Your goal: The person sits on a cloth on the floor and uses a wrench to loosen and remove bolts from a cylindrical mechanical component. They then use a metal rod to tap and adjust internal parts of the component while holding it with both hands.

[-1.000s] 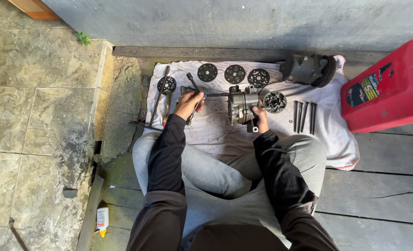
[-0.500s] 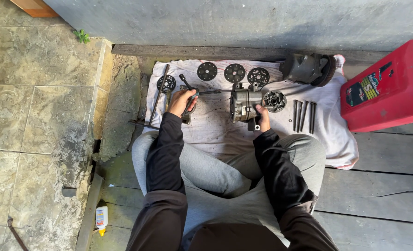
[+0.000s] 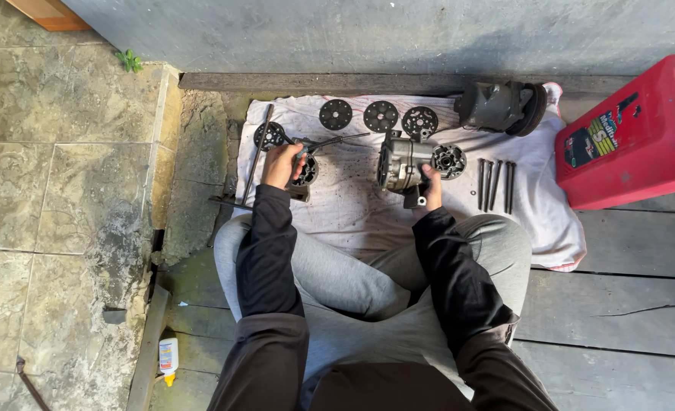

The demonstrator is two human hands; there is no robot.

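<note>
Left hand [image 3: 282, 164] grip closed round pliers [image 3: 324, 142], long axis pointing right. Right hand [image 3: 431, 185] grip clamped on compressor body [image 3: 402, 162], axis lying sideways.

Daylight, even and diffuse; overall exposure adequate, neither dim nor blown out. The grey wall [image 3: 383, 30] along the top edge carries a soft diagonal band of brighter light toward the upper right. Shadows are weak and short: a faint one under the red fuel can [image 3: 634, 137], another along the far edge of the white cloth [image 3: 352, 213]. No harsh glare; mild sheen on the stone tiles [image 3: 41, 152] at left. Focus is sharp across the centre. Black sleeves lose detail in shade. Slight wide-angle stretching shows at the corners. No motion blur evident.
</note>
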